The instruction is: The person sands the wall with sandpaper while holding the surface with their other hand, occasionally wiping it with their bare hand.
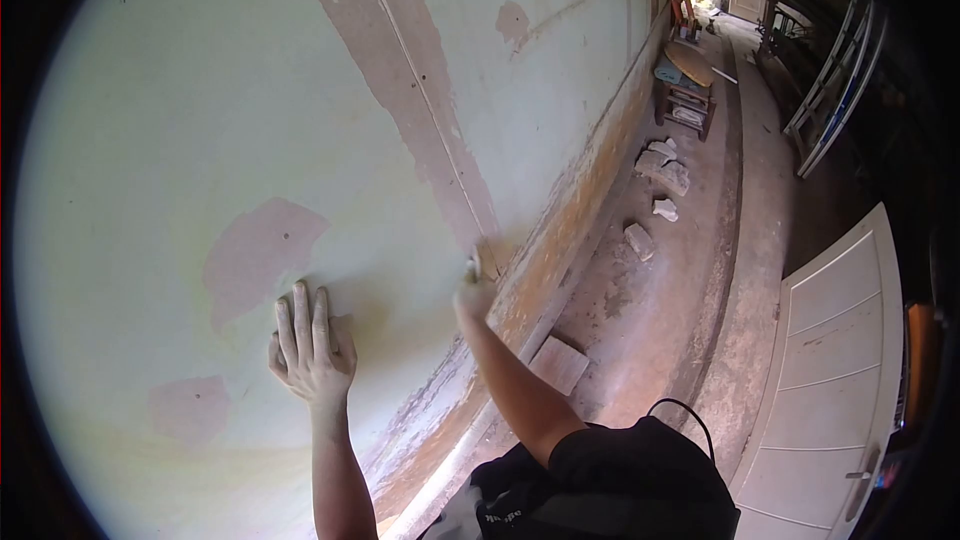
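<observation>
My left hand (313,350) lies on the pale green wall (390,230), fingers stretched up, just below a bare pinkish patch (260,250) where the paint is gone. To its right, my right hand (474,298) is blurred by motion and looks closed around a small tool, whose pale end (473,265) points up toward the wall. I cannot make out what kind of tool it is. Just above runs a long bare strip (410,90) with a thin groove down its middle. Small dark dots mark the strip and the patches.
Along the wall's foot runs a worn, peeling band (570,230). Broken rubble (662,168) and a flat slab (559,364) lie on the concrete floor (660,290). A small rack (687,110) stands farther off. A white door panel (830,360) and a metal ladder (835,80) are at right.
</observation>
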A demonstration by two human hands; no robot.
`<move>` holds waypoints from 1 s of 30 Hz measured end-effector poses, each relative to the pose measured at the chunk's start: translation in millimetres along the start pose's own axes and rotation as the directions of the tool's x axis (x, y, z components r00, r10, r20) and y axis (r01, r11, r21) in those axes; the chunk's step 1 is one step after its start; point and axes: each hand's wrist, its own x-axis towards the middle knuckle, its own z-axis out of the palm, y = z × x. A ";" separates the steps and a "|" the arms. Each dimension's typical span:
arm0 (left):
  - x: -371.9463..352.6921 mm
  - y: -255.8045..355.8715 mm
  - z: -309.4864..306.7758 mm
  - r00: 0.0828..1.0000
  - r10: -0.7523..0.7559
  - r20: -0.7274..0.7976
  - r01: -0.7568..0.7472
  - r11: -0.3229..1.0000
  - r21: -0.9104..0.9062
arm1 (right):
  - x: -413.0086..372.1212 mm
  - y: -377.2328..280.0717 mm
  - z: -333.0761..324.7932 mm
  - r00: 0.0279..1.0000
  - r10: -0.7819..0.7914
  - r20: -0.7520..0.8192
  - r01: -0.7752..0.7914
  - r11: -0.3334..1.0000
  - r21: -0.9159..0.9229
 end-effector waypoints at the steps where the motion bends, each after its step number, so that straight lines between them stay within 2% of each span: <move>1: 0.7 -1.0 0.9 1.000 0.001 -0.002 -0.001 1.000 -0.021 | -29.4 -42.2 -7.2 0.996 -0.044 0.082 0.043 0.999 0.012; 2: 0.9 -1.4 0.3 1.000 0.005 -0.002 -0.005 0.999 -0.041 | -57.6 -81.0 -14.6 0.983 -0.085 0.163 0.082 0.996 0.028; 3: 0.1 -1.9 -4.1 1.000 0.012 0.008 -0.012 0.999 -0.042 | -77.9 -104.5 -14.2 0.925 -0.374 0.069 0.361 0.920 0.150; 4: 0.9 -3.7 -9.4 0.999 0.008 0.048 -0.004 0.997 -0.082 | -89.3 -114.5 -13.5 0.784 -0.618 -0.061 0.612 0.754 0.237; 5: 3.9 -4.6 -11.8 0.997 0.004 0.079 0.006 0.993 -0.122 | -87.9 -109.0 -14.9 0.788 -0.613 -0.067 0.609 0.757 0.238; 7: -0.3 -8.2 -16.9 0.995 -0.005 0.102 0.020 0.989 -0.150 | -77.0 -85.6 -15.5 0.699 -0.712 0.062 0.689 0.694 0.209; 8: -0.5 -9.3 -17.3 0.992 -0.023 0.128 0.045 0.984 -0.174 | -69.6 -74.3 -16.3 0.744 -0.667 0.035 0.655 0.740 0.151; 10: 0.6 -7.5 -20.1 0.986 -0.028 0.162 0.054 0.985 -0.162 | -45.0 -40.5 -18.1 0.839 -0.543 -0.039 0.538 0.817 0.207; 11: 0.5 -6.3 -22.0 0.980 -0.036 0.198 0.066 0.986 -0.151 | -22.2 -10.3 -15.8 0.940 -0.341 0.036 0.341 0.940 0.006; 12: 1.4 -6.0 -24.8 0.979 -0.035 0.203 0.066 0.986 -0.150 | -1.2 20.9 -11.2 0.992 -0.108 0.062 0.118 0.971 -0.210; 13: 2.8 -6.6 -28.8 0.973 -0.022 0.229 0.059 0.986 -0.157 | 11.9 44.6 -4.9 0.993 -0.100 0.065 0.112 0.970 -0.214; 15: 3.9 -7.5 -30.8 0.970 -0.008 0.243 0.049 0.985 -0.165 | 35.1 63.4 6.6 0.998 0.041 -0.042 -0.050 0.965 -0.256; 17: 2.0 -6.7 -25.9 0.973 -0.015 0.229 0.055 0.984 -0.171 | 5.8 22.2 6.5 0.999 0.015 -0.048 -0.028 0.959 -0.284; 19: -3.1 -5.4 -24.0 0.973 -0.011 0.229 0.042 0.990 -0.132 | -39.9 -14.4 0.1 0.979 -0.195 0.060 0.204 0.950 -0.235; 20: -4.6 -2.1 -20.1 0.972 -0.010 0.234 0.031 0.996 -0.087 | -54.3 -37.5 -4.0 0.896 -0.444 -0.019 0.440 0.892 -0.105; 21: -8.2 0.7 -17.4 0.972 -0.006 0.234 0.029 0.995 -0.094 | -63.1 -44.4 -6.6 0.756 -0.643 -0.124 0.648 0.762 0.001; 24: -15.8 5.0 -7.2 0.982 -0.038 0.185 0.043 0.999 -0.022 | -49.8 -24.6 -11.9 0.715 -0.695 -0.082 0.694 0.719 -0.037; 25: -14.4 6.4 -3.3 0.982 -0.028 0.188 0.034 0.999 -0.025 | -39.8 -16.6 -14.4 0.720 -0.688 -0.086 0.688 0.725 -0.040; 26: -15.6 6.5 -2.5 0.982 -0.030 0.187 0.034 0.999 -0.018 | -29.9 -6.5 -21.0 0.911 -0.408 0.067 0.413 0.900 -0.135; 27: -17.7 6.7 -3.8 0.982 -0.036 0.186 0.039 0.999 -0.009 | -19.7 8.4 -26.4 0.982 -0.064 0.180 0.112 0.956 -0.272; 29: -15.1 7.6 -11.8 0.970 -0.040 0.240 0.045 0.999 -0.016 | 26.2 71.4 -10.2 0.998 0.013 0.055 0.013 0.893 -0.450; 30: -13.4 6.8 -15.4 0.956 -0.037 0.291 0.047 0.998 -0.030 | 29.1 74.3 -8.1 0.998 0.009 0.062 0.020 0.894 -0.448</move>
